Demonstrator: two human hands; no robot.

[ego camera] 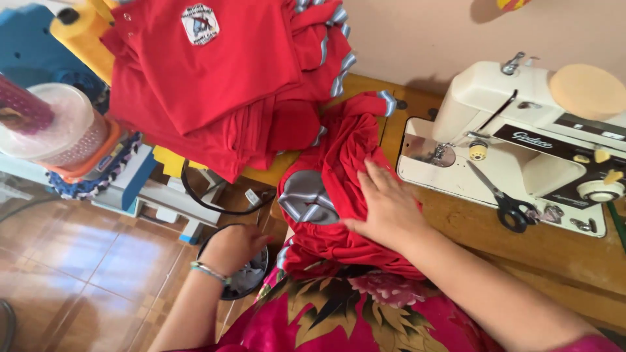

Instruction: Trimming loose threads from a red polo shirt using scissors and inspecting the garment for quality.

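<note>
Head view, right hand (386,207) flat on red garment (345,195)

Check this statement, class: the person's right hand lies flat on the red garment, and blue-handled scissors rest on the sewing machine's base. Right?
Not quite. In the head view the scissors have black handles, not blue. The right hand does lie flat on the red garment, and the scissors do rest on the sewing machine base.

The left hand (233,246) reaches down over a dark round thing (244,277) on the floor, hiding most of it; I cannot tell what it is. The badge (199,25) on the far red shirt pile (215,78) is too small to make out. The sewing machine (521,130) runs off the right edge.
</note>
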